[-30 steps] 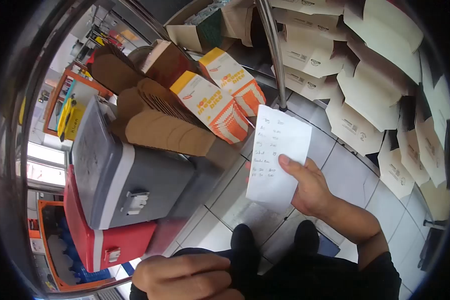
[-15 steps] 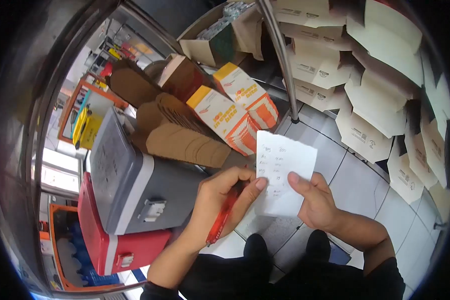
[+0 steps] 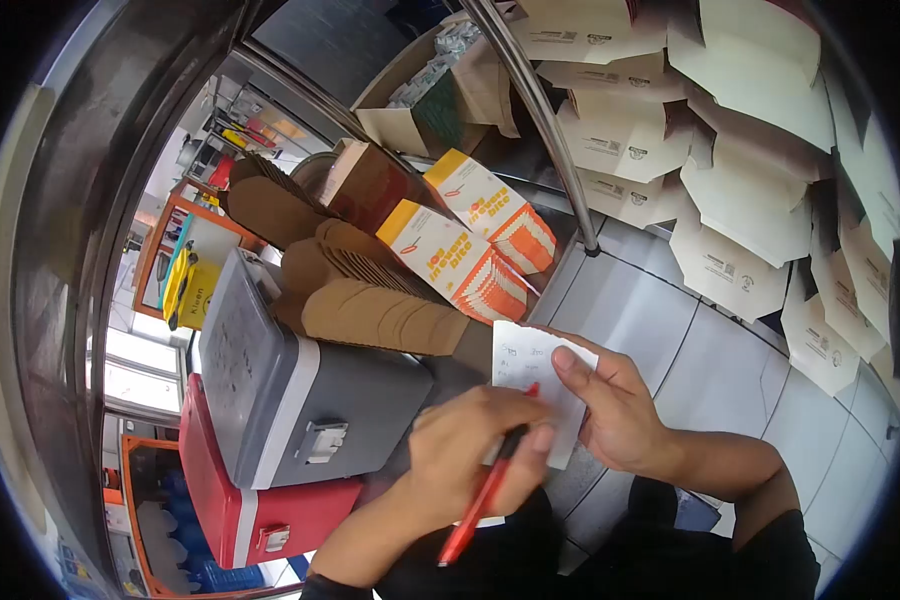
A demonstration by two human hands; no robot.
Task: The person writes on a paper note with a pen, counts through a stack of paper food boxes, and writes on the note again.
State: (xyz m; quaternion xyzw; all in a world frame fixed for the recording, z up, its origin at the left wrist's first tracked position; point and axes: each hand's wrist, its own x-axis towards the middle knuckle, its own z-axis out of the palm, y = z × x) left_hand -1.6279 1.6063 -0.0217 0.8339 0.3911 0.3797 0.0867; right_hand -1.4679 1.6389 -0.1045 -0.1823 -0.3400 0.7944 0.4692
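My left hand (image 3: 470, 445), slightly blurred, is closed around a red pen (image 3: 480, 515). The pen slants across in front of the palm, and a red end pokes up near the fingertips. Those fingers overlap the lower left of a small white sheet of paper (image 3: 562, 450) with faint handwritten lines. Gripping the sheet from its right side is my right hand (image 3: 620, 415), its thumb pressed on the front and its fingers behind. Much of the writing is hidden by both hands.
A grey cooler box (image 3: 355, 415) sits on a red one (image 3: 230, 510) at left. Brown cardboard pieces (image 3: 380, 315) and orange-white cartons (image 3: 430, 245) lie beyond. Stacked white boxes (image 3: 730, 190) rise at right, behind a metal post (image 3: 540, 120). Pale tiles (image 3: 630, 290) cover the floor.
The paper has moved lower and nearer to me. My left hand has let go of the sheet's left edge and swung across its front, with the pen turned in its grasp.
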